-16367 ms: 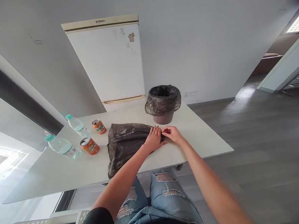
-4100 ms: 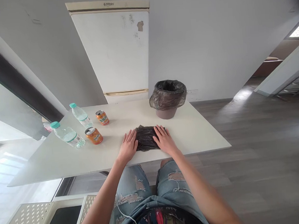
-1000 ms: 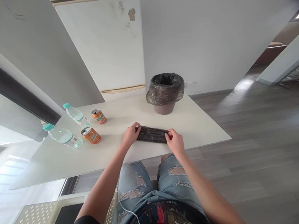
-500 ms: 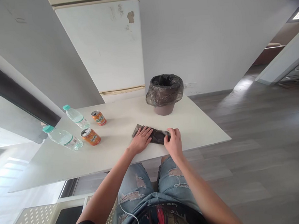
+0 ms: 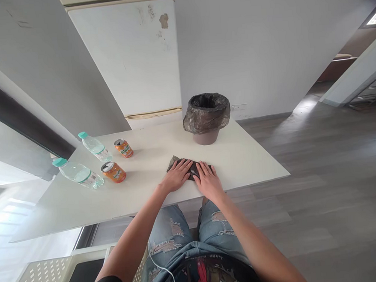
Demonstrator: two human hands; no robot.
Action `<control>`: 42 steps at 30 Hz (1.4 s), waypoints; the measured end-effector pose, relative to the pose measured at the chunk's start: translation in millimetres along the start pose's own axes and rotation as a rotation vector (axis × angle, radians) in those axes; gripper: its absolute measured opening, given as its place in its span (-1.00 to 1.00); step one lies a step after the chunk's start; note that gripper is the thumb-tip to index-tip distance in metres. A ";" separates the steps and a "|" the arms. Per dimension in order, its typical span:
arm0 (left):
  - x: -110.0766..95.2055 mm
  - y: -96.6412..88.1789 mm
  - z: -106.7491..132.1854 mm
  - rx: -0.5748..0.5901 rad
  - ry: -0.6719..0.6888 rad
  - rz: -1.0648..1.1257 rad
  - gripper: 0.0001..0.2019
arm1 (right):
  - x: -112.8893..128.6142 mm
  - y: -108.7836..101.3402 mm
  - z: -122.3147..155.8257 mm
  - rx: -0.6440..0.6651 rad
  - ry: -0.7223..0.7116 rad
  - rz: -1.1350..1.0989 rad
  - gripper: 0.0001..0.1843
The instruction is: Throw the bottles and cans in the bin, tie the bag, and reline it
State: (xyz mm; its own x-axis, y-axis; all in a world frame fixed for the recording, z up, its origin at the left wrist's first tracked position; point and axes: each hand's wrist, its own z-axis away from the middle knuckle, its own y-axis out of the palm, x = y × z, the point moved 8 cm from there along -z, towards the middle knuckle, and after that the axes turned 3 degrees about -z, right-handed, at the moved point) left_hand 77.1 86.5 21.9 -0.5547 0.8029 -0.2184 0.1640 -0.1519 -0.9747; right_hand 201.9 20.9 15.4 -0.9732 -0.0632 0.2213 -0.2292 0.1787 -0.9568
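A folded black plastic garbage bag [image 5: 194, 170] lies flat on the white table [image 5: 152, 184] near its front edge. My left hand [image 5: 176, 175] rests flat over the bag's left part, fingers stretched out. Flat on its right part lies my right hand [image 5: 208, 180], fingers extended and close to the left fingertips. Much of the bag is hidden under both palms; a thin see-through corner shows beyond the left fingers. Behind the hands stands a trash bin [image 5: 206, 138], its rim covered by a black bag liner [image 5: 207, 119].
Two orange cans [image 5: 113, 172] stand on the table's left side. Beside them are two clear plastic bottles [image 5: 79, 173] with green caps. A white refrigerator [image 5: 130, 59] and a grey wall stand behind the table. A perforated cream surface [image 5: 39, 280] is at lower left.
My right hand has moved left from gripping the bag's right end and now lies flat on it. The bag's right end looks folded inward. My left hand stays in place.
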 end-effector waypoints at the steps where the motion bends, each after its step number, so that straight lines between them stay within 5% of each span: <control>1: 1.0 -0.1 0.3 -0.002 -0.007 -0.002 -0.38 | -0.3 0.0 0.4 0.003 0.001 0.007 -0.23; 6: -2.5 -6.4 2.1 -0.055 -0.012 -0.058 -0.41 | -0.2 1.5 1.3 -0.013 -0.007 0.032 -0.25; 11: -31.8 -19.4 -2.2 -0.187 0.019 -0.180 -0.42 | 0.0 2.5 2.9 -0.070 -0.019 0.018 -0.27; 15: -48.2 -3.8 -12.2 -0.106 0.053 -0.172 -0.40 | -1.2 5.6 3.0 -0.050 0.000 0.016 -0.27; 26: -33.6 9.6 -12.5 0.033 0.012 0.081 -0.37 | -5.6 12.5 0.7 0.070 0.041 0.032 -0.18; 33: -17.7 -12.2 -14.0 -0.033 -0.035 0.275 -0.36 | -3.3 8.2 1.3 0.051 0.021 0.032 -0.06; 36: 3.4 -25.6 -11.3 -0.163 -0.099 0.227 -0.37 | -2.2 4.9 1.3 0.035 0.020 0.041 -0.07; 42: 28.2 2.3 -4.1 -0.071 -0.120 -0.012 -0.33 | -1.2 4.9 0.5 0.041 0.020 0.031 -0.09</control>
State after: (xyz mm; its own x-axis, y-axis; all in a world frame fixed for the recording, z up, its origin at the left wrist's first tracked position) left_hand 65.2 111.1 13.7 -0.6501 0.7288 -0.2150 0.2118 -0.0979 -0.9724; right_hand 202.0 21.4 10.3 -0.9801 -0.0381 0.1949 -0.1983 0.1401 -0.9701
